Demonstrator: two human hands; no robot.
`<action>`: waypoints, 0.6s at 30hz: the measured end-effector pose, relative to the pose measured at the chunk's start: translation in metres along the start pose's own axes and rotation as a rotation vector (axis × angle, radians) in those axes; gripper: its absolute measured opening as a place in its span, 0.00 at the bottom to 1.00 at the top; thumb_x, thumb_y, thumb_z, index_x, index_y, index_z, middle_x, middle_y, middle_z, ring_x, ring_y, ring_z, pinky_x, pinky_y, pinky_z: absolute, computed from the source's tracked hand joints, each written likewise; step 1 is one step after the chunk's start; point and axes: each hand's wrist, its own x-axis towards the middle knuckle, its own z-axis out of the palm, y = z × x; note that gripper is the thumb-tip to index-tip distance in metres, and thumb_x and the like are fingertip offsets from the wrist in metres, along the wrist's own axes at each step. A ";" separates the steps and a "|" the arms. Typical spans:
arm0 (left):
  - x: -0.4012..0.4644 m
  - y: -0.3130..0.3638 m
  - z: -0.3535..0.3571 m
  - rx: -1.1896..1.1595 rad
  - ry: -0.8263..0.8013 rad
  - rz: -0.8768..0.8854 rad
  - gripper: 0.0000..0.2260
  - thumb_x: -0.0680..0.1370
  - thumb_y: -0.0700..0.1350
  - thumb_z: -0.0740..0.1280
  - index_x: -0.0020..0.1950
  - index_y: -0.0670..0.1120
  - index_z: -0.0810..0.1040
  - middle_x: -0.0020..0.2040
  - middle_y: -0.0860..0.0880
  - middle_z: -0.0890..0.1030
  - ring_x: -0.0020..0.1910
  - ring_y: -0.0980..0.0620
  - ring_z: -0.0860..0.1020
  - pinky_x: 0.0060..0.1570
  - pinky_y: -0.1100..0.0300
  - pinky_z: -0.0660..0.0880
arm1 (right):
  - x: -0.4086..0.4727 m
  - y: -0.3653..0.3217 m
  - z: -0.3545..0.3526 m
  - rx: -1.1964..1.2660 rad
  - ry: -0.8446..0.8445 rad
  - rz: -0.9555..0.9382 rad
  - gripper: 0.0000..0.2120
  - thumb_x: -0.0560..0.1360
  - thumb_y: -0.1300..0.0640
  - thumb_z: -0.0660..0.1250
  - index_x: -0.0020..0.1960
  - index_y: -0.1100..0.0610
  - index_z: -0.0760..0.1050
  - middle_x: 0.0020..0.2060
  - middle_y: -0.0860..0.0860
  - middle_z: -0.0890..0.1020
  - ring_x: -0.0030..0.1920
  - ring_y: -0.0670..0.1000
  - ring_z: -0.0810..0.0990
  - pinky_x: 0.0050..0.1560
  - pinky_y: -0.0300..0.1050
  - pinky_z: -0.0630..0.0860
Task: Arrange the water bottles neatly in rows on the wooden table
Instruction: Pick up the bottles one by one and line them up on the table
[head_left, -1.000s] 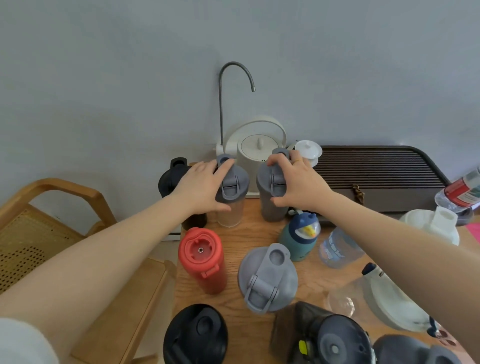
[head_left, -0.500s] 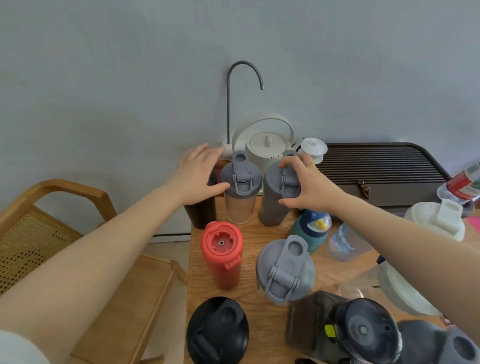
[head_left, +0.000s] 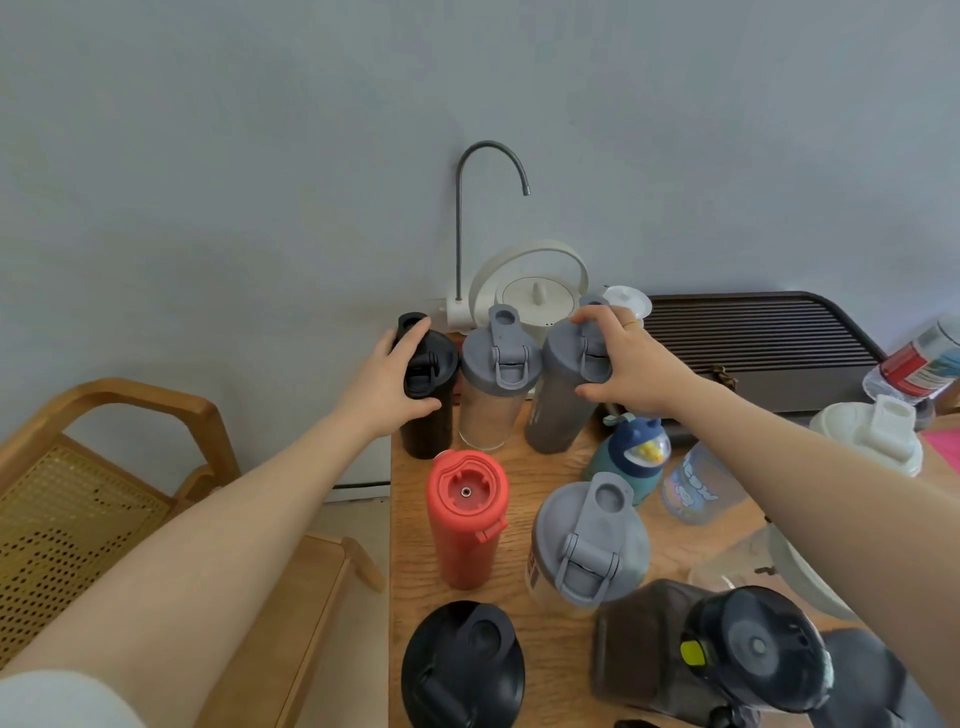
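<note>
Three bottles stand in a row at the back of the wooden table (head_left: 519, 587): a black bottle (head_left: 428, 410), a clear bottle with a grey lid (head_left: 493, 384) and a dark grey bottle (head_left: 561, 400). My left hand (head_left: 392, 384) grips the black bottle's lid from the left. My right hand (head_left: 631, 364) holds the dark grey bottle's lid. Closer to me stand a red bottle (head_left: 466, 514), a grey-lidded shaker (head_left: 589, 540), a small teal child's bottle (head_left: 631, 457), a black-lidded bottle (head_left: 462, 670) and a dark jug (head_left: 727, 654).
A white kettle (head_left: 535, 296) with a curved spout pipe (head_left: 488, 156) stands behind the row against the wall. A dark slatted tray (head_left: 763, 343) lies at the back right. More clear and white containers crowd the right side. A wooden chair (head_left: 156, 467) stands left of the table.
My left hand has left the clear grey-lidded bottle and taken hold of the black bottle. My right hand stays on the dark grey bottle.
</note>
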 end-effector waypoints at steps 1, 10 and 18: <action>0.002 0.000 0.001 -0.005 0.006 0.009 0.42 0.68 0.42 0.74 0.74 0.53 0.52 0.74 0.43 0.57 0.69 0.41 0.63 0.68 0.49 0.64 | 0.000 0.000 -0.001 -0.033 0.000 0.000 0.35 0.66 0.59 0.73 0.68 0.52 0.59 0.64 0.59 0.64 0.54 0.59 0.73 0.53 0.51 0.76; 0.007 0.006 0.001 0.343 0.020 -0.005 0.45 0.68 0.56 0.72 0.74 0.56 0.45 0.77 0.44 0.46 0.74 0.38 0.47 0.71 0.42 0.50 | 0.002 0.005 -0.004 -0.209 0.021 0.024 0.45 0.64 0.47 0.75 0.72 0.49 0.53 0.68 0.58 0.62 0.66 0.62 0.63 0.61 0.58 0.71; 0.042 0.066 0.000 0.599 -0.157 0.348 0.53 0.63 0.60 0.74 0.73 0.58 0.37 0.75 0.45 0.34 0.70 0.39 0.61 0.52 0.49 0.74 | 0.020 0.005 -0.009 0.112 -0.086 0.119 0.51 0.63 0.49 0.76 0.74 0.47 0.47 0.69 0.57 0.65 0.65 0.59 0.69 0.62 0.54 0.72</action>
